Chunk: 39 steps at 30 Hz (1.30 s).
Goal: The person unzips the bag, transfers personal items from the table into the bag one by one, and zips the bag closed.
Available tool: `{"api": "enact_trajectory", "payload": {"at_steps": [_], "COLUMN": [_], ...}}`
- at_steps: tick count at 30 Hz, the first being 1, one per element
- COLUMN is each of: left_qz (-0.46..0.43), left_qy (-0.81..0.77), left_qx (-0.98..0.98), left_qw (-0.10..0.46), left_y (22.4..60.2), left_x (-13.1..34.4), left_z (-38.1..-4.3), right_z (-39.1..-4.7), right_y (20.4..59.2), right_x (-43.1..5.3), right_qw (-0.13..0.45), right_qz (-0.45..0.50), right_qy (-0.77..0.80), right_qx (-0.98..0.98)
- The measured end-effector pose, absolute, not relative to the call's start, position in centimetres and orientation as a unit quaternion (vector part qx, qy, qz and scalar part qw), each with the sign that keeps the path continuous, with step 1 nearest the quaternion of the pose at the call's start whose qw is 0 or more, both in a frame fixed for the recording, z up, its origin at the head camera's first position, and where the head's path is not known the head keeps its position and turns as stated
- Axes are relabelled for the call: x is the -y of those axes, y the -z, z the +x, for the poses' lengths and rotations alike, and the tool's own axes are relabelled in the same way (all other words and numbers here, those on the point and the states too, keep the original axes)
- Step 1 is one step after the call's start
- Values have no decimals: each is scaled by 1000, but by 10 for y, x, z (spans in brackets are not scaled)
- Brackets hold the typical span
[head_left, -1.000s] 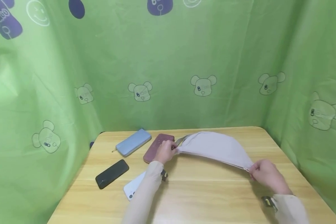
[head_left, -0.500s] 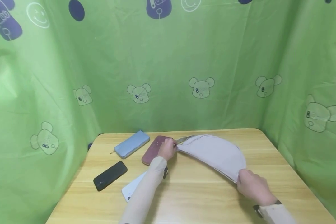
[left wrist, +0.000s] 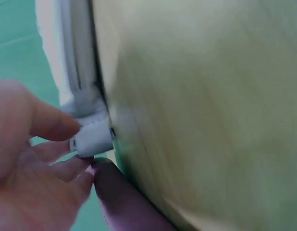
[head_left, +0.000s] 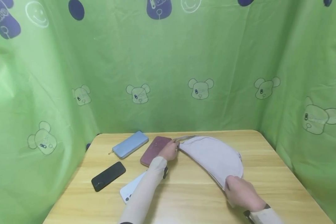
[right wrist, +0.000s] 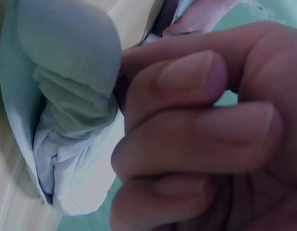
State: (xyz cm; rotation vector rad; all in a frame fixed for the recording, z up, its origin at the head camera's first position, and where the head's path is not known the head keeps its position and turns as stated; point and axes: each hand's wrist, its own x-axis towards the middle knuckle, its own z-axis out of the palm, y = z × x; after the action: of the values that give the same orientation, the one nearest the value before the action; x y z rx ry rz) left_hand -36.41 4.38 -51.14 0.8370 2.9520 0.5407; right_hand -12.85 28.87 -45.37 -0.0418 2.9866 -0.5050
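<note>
A pale, crescent-shaped zip bag [head_left: 212, 157] lies slanted across the right half of the table. At its far-left end my left hand [head_left: 169, 151] pinches a pale tab [left wrist: 94, 138] between thumb and fingers, as the left wrist view shows. My right hand [head_left: 242, 193] grips the bag's near-right end with curled fingers, which hide the exact spot held. In the right wrist view, folded pale fabric [right wrist: 76, 110] hangs beside those fingers. A plum-coloured wallet [head_left: 154, 152] lies just left of my left hand and is partly covered by it.
A blue zip wallet [head_left: 130, 144] lies at the back left. In front of it is a black phone [head_left: 108, 176]. A white phone [head_left: 133, 188] sits partly under my left forearm. Green curtains [head_left: 168, 62] surround the wooden table [head_left: 190, 202].
My right hand has moved left and toward me, bringing the bag's right end with it, so the bag slants more. The left hand stays at the other end, slightly shifted.
</note>
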Motion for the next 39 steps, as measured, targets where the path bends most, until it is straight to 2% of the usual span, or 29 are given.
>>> {"api": "enact_trajectory", "payload": {"at_steps": [8,16,18,22,25,28,33,39], "left_qz": [280,296,309,337,370,414,454,436], "left_qy": [-190,-207,-198,-174,-171,-161,-125,-109], "left_qx": [-941,-932,-929,-923,-912,-895,-882,-892], "left_qw": [25,-22,-41,-62,-55,-46,-30,-38], "left_y": [513,503,496,481,473,474,487,491], "left_x": [-36,-27,-26,-27,-33,-41,-51,-50], "left_z": [-350,-330,-324,-308,-294,-282,-266,-259], "right_z": [-137,-147,-153,-173,-191,-208,-228,-235], "right_y": [456,440,428,407,398,395,403,428], "right_x": [-279,-293,-298,-302,-298,-291,-276,-265], "right_qw": [72,77,63,0,-39,-50,-28,58], "right_qz": [-17,-33,-40,-59,-62,-56,-41,-7], "right_qy": [169,234,249,237,217,196,162,132], "right_qx": [-983,-969,-965,-970,-973,-978,-985,-990]}}
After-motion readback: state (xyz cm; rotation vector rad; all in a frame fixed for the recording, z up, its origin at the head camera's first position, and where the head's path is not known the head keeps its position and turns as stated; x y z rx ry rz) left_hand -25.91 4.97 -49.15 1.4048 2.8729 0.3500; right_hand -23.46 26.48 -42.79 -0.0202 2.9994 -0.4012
